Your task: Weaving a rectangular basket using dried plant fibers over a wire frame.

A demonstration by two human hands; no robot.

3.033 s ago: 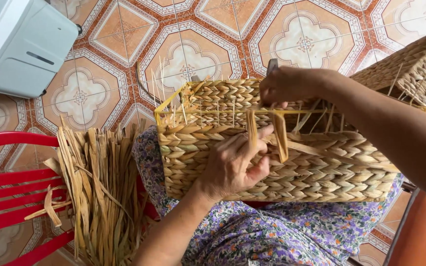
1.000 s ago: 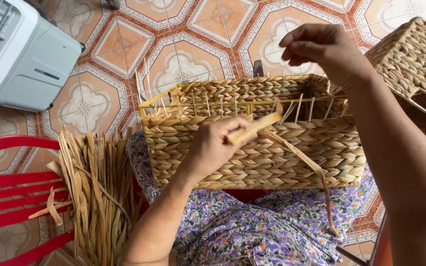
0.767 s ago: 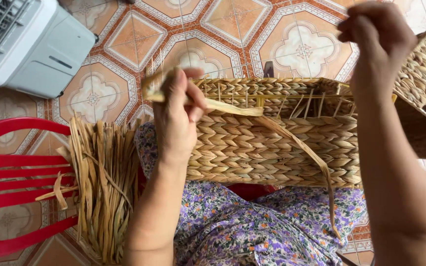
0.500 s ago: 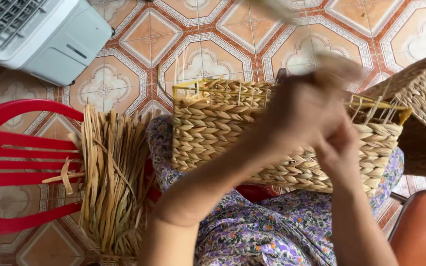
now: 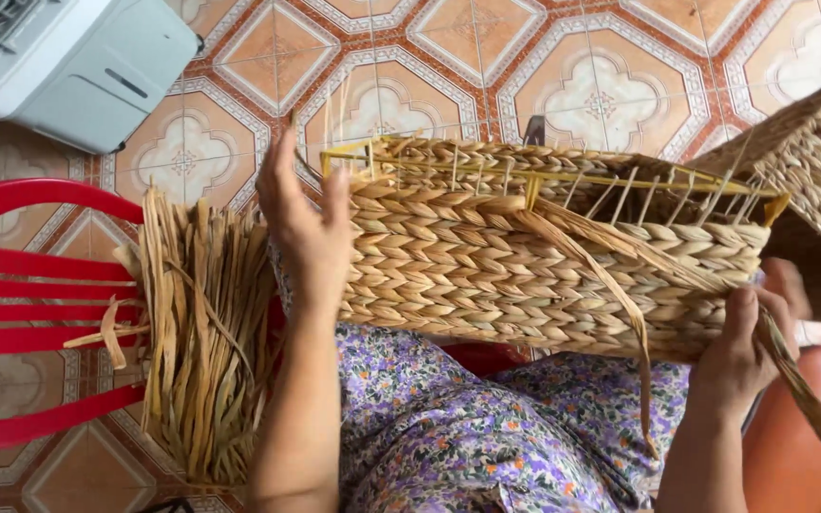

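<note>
Woven basket centre frame: walls mostly plaited, top frame bare; left hand spread on its end, right hand clamped on strand

Second basket cut by right edge; right hand fingertips hidden behind woven basket.

This looks like a home used for basket weaving, not a factory floor: the floor is laid with ornate orange and cream patterned tiles of a household kind. A half-woven basket on a yellow frame rests on a lap in a flowered dress; left of the basket a bundle of dried straw lies over a red plastic chair. Right of the basket sits a second woven basket, and beyond its left end a white appliance stands on the tiles.
</note>
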